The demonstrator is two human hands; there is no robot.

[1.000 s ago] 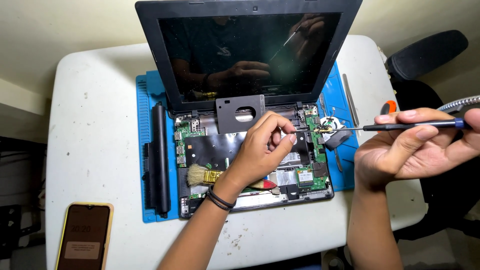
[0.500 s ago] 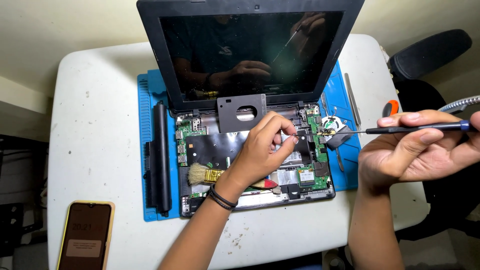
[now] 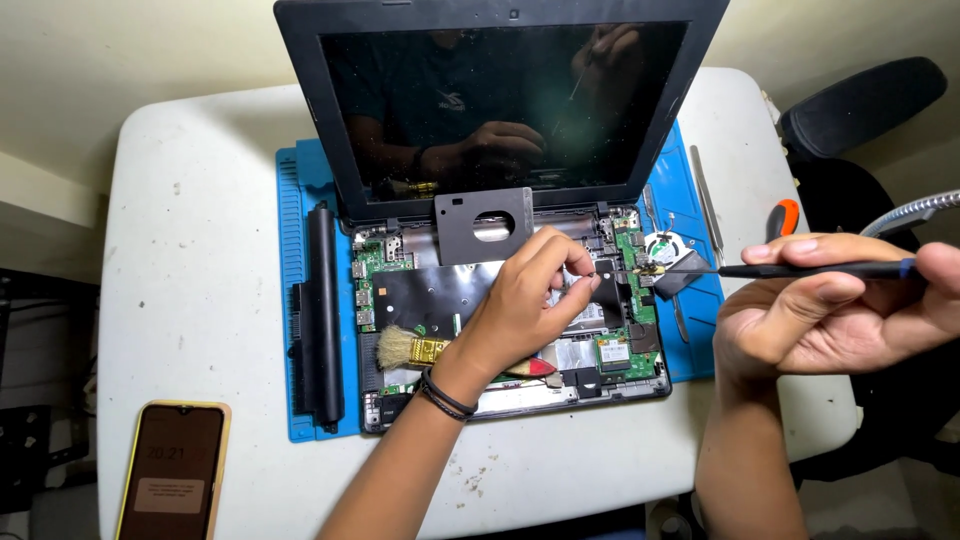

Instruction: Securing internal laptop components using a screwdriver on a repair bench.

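Note:
An opened black laptop [image 3: 500, 100] lies on a blue work mat [image 3: 290, 200] with its green circuit board [image 3: 630, 255] bare. My left hand [image 3: 520, 310] rests over the middle of the board, thumb and forefinger pinched on a small dark part near the right side. My right hand [image 3: 830, 320] grips a thin black screwdriver [image 3: 800, 270] held level, its tip at the board's edge just below the small round fan [image 3: 662, 245]. A bristle brush [image 3: 405, 350] lies on the board under my left wrist.
A long black battery [image 3: 322, 310] lies on the mat's left strip. A phone [image 3: 172, 470] sits at the white table's front left. A loose black plate [image 3: 482, 225] leans at the hinge. An orange-handled tool [image 3: 785, 215], a metal pry bar [image 3: 705, 195] and a chair [image 3: 860, 100] are at right.
Hardly anything differs: my left hand stays pinched over the board and the screwdriver tip stays by the fan, with my right hand shifted very slightly.

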